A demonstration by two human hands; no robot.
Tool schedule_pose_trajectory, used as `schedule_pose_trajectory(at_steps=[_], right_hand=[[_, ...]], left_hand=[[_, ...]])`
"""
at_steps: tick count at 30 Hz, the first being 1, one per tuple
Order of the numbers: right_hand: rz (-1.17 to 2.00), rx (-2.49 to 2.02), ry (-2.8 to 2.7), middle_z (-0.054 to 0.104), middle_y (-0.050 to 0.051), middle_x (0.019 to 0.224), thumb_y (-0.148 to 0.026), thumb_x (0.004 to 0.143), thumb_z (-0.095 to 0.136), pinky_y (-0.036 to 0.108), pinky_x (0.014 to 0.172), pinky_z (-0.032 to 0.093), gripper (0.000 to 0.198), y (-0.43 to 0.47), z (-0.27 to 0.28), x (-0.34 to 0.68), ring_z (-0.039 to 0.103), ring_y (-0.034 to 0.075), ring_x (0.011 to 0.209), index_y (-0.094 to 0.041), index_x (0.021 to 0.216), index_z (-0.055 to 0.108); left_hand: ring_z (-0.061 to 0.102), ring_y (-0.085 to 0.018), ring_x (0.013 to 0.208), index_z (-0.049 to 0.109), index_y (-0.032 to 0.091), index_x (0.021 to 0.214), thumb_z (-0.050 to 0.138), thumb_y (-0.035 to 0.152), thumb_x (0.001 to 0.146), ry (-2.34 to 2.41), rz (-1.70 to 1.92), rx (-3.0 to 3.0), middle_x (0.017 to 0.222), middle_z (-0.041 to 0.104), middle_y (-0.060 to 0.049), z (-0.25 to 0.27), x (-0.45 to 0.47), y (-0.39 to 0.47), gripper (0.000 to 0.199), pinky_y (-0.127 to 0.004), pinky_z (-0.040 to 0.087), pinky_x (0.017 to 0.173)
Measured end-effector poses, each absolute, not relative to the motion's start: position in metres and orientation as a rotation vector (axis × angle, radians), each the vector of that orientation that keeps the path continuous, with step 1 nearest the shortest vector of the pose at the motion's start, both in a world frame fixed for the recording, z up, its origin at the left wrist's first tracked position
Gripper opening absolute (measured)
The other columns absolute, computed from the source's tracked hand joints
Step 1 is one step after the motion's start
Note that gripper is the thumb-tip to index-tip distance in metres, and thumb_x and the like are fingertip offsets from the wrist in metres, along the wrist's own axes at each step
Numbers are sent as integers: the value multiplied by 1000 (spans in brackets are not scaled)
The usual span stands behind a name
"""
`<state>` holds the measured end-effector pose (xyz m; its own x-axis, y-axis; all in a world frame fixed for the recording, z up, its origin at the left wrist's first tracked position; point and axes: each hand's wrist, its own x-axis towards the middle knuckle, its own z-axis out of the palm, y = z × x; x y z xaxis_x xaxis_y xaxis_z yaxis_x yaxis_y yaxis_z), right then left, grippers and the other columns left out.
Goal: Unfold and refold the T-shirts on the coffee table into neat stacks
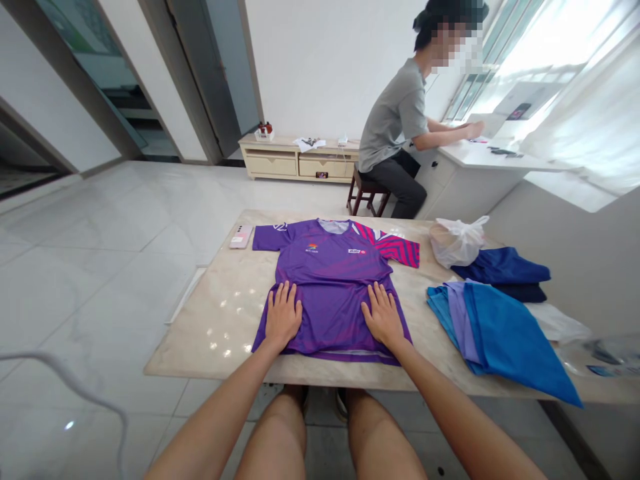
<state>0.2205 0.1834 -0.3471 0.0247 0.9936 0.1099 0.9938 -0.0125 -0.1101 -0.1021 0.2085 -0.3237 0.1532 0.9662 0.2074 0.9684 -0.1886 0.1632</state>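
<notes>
A purple short-sleeved T-shirt (330, 297) lies spread on the marbled table (210, 320), its collar at the far side and its hem towards me. One sleeve, on the right, carries pink and dark stripes. My left hand (284, 315) rests flat on the lower left part of the shirt, fingers spread. On the lower right part, my right hand (384, 315) lies flat in the same way, fingers apart. Small wrinkles cross the cloth between the hands. Neither hand grips the fabric.
A pink phone (241, 237) lies at the table's far left corner. To the right are folded blue cloths (515, 327), a dark blue garment (505, 265), a white plastic bag (457, 241) and a clear bottle (600, 353). Beyond, a person (400, 113) sits at a white desk.
</notes>
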Motion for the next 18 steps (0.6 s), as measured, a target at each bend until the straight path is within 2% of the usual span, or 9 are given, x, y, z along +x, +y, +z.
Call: schedule_pose_trajectory(at_steps=[3, 9, 18], right_hand=[[6, -2145, -2097, 22, 13, 183, -45, 114, 28, 53, 139, 16, 69, 171, -349, 218, 18, 30, 171, -12, 173, 39], [126, -2178, -2186, 21, 14, 183, -44, 114, 28, 52, 139, 18, 69, 127, -336, 216, 17, 30, 172, -11, 175, 34], [103, -2139, -2199, 20, 13, 184, -46, 114, 30, 54, 138, 18, 69, 99, -331, 218, 18, 29, 171, -14, 175, 33]], left_hand=[[39, -33, 164, 49, 15, 168, 36, 35, 110, -1979, -424, -2382, 175, 43, -17, -326, -105, 192, 62, -60, 29, 136], [35, -33, 166, 45, 10, 169, 34, 35, 111, -1961, -299, -2465, 178, 36, -17, -318, -125, 145, 65, -58, 27, 137], [33, -30, 168, 42, 17, 172, 34, 39, 110, -1910, -299, -2514, 179, 36, -13, -318, -140, 129, 66, -56, 23, 138]])
